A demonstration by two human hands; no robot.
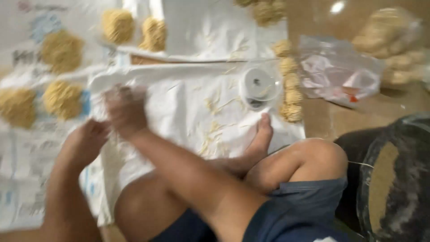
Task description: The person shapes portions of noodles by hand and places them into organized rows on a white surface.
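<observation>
Head view: blurred left hand (89, 136) and right hand (124, 110), grip unclear, are pressing the white sack sheet's (179, 112) left edge, risking scattering loose noodle bits (215, 105).

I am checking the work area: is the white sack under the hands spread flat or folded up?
Spread flat. The white sack lies open on the floor, with noodle crumbs scattered over it; both hands rest near its left edge.
</observation>
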